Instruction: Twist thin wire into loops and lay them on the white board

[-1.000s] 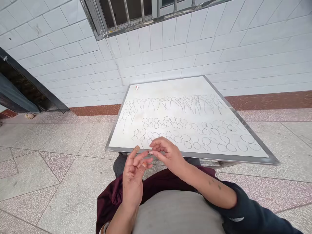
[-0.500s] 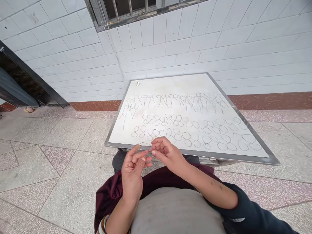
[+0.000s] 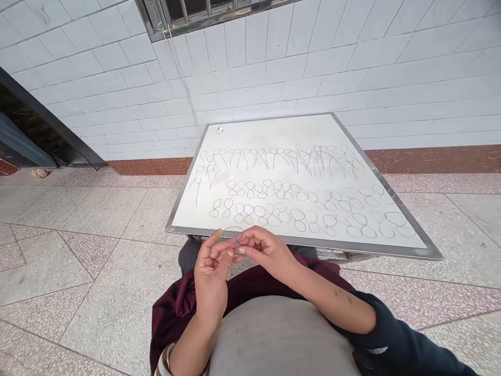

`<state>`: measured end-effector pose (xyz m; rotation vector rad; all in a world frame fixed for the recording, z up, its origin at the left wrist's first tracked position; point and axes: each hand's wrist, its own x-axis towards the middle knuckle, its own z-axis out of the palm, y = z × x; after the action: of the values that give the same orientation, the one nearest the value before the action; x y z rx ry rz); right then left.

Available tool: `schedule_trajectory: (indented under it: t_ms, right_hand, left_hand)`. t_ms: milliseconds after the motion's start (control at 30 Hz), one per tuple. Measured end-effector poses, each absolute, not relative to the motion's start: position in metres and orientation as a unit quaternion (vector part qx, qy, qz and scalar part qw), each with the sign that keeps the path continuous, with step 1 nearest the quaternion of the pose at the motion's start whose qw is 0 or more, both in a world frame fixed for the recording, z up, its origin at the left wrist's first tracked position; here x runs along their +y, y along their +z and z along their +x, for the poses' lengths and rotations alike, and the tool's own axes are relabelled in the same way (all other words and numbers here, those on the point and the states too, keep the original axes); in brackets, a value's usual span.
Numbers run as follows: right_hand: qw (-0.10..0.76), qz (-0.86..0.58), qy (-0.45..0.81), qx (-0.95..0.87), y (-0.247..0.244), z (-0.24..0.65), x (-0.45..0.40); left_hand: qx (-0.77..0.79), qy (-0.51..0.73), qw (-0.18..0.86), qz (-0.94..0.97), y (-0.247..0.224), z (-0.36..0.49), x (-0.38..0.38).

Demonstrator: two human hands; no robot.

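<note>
Thin grey wire loop (image 3: 234, 236), light and springy, pinched between my left hand (image 3: 212, 266) and right hand (image 3: 263, 249) fingertips at its twisted end.

Dark navy right sleeve (image 3: 395, 339), striped left cuff (image 3: 166, 360).

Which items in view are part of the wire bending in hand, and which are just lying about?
In hand:
- thin wire loop, pinched between left hand and right hand
- rows of bent wire shapes laid out on the white tabletop

Lying about:
- small red-and-white object at the table's far corner
- small pale object on the floor by the dark doorway
</note>
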<state>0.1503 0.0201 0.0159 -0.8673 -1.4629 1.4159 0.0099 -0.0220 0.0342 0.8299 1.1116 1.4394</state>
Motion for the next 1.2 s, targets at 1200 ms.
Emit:
schedule_trajectory:
  t_ms: [1200]
  right_hand:
    - [0.43, -0.442, 0.172, -0.768, 0.009, 0.152, 0.021]
  left_hand:
    - [0.5, 0.667, 0.401, 0.379, 0.048, 0.01, 0.017]
